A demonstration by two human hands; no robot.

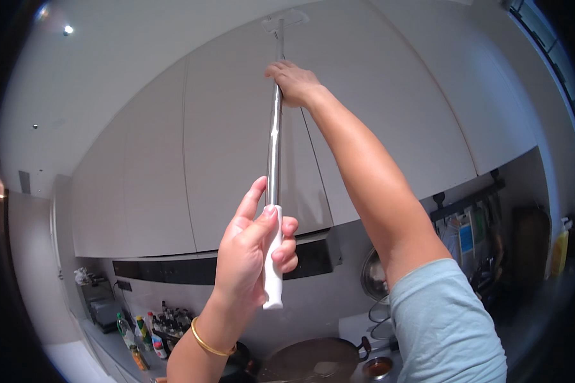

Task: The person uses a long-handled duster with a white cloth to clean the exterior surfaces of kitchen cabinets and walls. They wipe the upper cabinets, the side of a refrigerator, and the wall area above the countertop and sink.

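My left hand grips the white handle of a telescopic flat mop, its index finger pointing up along the shaft. Higher up, my right hand is around the silver metal pole, its fingers partly hiding it. At the pole's far end, the pale flat mop head lies against the upper part of the light grey wall cabinets, close to the ceiling. The pole runs nearly upright in front of the cabinet doors.
Below the cabinets is a dark range hood. A large wok sits beneath, beside a small bowl. Several bottles crowd the left counter. Utensils hang from a rail at right, near a pot lid.
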